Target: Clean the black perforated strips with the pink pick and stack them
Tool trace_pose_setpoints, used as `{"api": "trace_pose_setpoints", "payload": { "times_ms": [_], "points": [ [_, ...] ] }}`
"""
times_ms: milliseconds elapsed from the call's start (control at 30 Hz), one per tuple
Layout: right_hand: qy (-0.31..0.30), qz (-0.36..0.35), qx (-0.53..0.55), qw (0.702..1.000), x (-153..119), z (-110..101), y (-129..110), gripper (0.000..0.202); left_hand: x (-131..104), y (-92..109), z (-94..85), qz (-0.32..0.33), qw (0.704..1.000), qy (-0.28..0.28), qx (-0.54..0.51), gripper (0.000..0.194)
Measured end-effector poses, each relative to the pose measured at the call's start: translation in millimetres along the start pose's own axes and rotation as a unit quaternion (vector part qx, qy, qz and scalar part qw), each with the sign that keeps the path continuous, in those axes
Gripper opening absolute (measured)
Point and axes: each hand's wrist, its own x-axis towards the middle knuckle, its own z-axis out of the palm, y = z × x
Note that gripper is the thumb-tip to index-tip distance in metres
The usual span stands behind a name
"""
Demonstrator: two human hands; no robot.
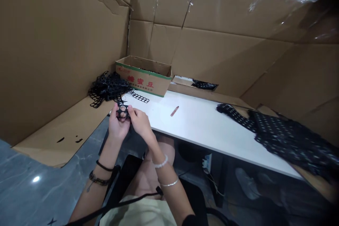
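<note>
black mesh | left fingers and right fingers pinched on it | seemingly mid-handling | next likely needs steady grip

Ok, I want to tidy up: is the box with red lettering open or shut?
Open: no flap covers the top of the box, and some black material shows inside.

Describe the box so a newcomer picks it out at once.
Start at the white table, in front of the tall cardboard wall. At the table's left end, just right of the tangled heap of black mesh, stands an open-topped box. Green edging and large red characters on its front set it apart from the brown wall behind it.
</note>
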Motion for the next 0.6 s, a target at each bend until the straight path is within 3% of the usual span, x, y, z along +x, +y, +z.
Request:
{"api": "trace_pose_setpoints", "payload": {
  "times_ms": [133,267,500,600],
  "points": [
    [-0.001,-0.063,0.075,0.995,0,2,9,0.051,-2,-1,-1.2,-0.022,0.999,-0.024,-0.016,0.039],
    [0.038,-0.075,0.130,0.988,-5,4,11,0.048,-2,1,-0.4,-0.019,0.998,-0.049,-0.015,0.039],
    [0.115,-0.081,0.102,0.985,-10,-3,13,0.045,-2,4,-1.4,-0.046,0.994,-0.065,0.074,0.028],
    [0.113,-0.113,0.178,0.971,-8,-1,22,0.041,-3,0,-2.4,-0.036,0.992,-0.089,0.082,0.033]
  ]
}}
